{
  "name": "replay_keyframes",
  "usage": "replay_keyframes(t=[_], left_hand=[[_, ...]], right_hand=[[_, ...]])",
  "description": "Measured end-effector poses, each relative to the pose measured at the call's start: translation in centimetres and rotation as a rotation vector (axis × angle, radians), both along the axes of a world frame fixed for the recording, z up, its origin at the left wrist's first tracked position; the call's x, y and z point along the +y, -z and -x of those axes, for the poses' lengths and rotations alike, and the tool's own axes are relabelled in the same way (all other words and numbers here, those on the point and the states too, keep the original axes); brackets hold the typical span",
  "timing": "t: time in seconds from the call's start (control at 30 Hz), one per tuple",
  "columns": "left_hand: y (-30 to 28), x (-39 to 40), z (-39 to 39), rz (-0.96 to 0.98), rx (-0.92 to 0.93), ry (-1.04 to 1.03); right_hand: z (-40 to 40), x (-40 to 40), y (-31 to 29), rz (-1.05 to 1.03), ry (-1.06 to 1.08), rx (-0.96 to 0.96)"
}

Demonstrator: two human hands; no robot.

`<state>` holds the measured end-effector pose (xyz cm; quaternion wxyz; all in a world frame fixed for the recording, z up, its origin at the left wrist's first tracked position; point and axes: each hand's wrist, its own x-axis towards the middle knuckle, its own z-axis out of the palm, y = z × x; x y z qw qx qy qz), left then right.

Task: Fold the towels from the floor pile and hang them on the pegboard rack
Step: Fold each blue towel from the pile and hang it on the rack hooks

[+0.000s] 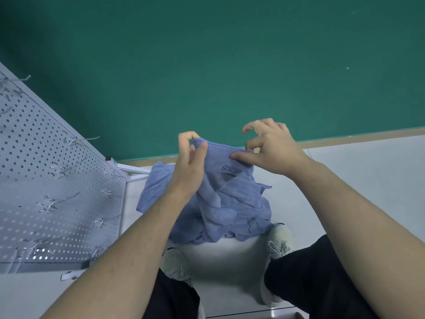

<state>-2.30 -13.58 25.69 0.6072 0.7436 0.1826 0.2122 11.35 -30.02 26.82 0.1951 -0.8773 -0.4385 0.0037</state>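
Observation:
I hold a blue towel (220, 161) up by its stitched top edge above the floor pile of blue towels (230, 212). My left hand (192, 162) pinches the towel's left corner between thumb and fingers. My right hand (269, 147) pinches the edge further right with thumb and forefinger, its other fingers lifted and curled. Dark lettering shows on the held towel. The white pegboard rack (46, 180) with bare metal hooks stands to my left; no towel hangs on the part in view.
A green wall (207, 65) rises straight ahead behind the pile. My two pale shoes (279, 242) stand on the light floor just behind the pile. The rack's white foot (133, 170) reaches toward the pile's left side.

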Motion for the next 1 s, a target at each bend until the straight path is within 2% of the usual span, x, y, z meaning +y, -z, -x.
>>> replay_keyframes(t=[0.1, 0.27, 0.43, 0.6, 0.7, 0.83, 1.0], left_hand=[[0.4, 0.7, 0.3, -0.067, -0.021, 0.09], [0.8, 0.6, 0.1, -0.275, 0.015, 0.125], [1.0, 0.7, 0.1, -0.221, 0.033, 0.079], [0.3, 1.2, 0.9, -0.168, 0.029, 0.064], [-1.0, 1.8, 1.4, -0.258, 0.002, 0.083], [-3.3, 2.9, 1.7, -0.392, 0.01, 0.155], [-6.7, 3.4, 1.8, -0.585, -0.019, 0.195]], right_hand=[[-0.3, -0.8, 0.1, -0.075, 0.045, 0.298], [0.3, -1.7, -0.4, -0.345, 0.006, 0.582], [0.0, -1.9, -0.6, -0.343, 0.032, 0.494], [-0.1, -2.5, -1.3, -0.216, 0.014, 0.274], [-0.6, -3.3, -2.6, -0.055, -0.04, 0.115], [-0.8, -3.9, -5.3, 0.081, -0.118, -0.006], [-0.3, -3.4, -9.0, -0.074, -0.138, 0.055]])
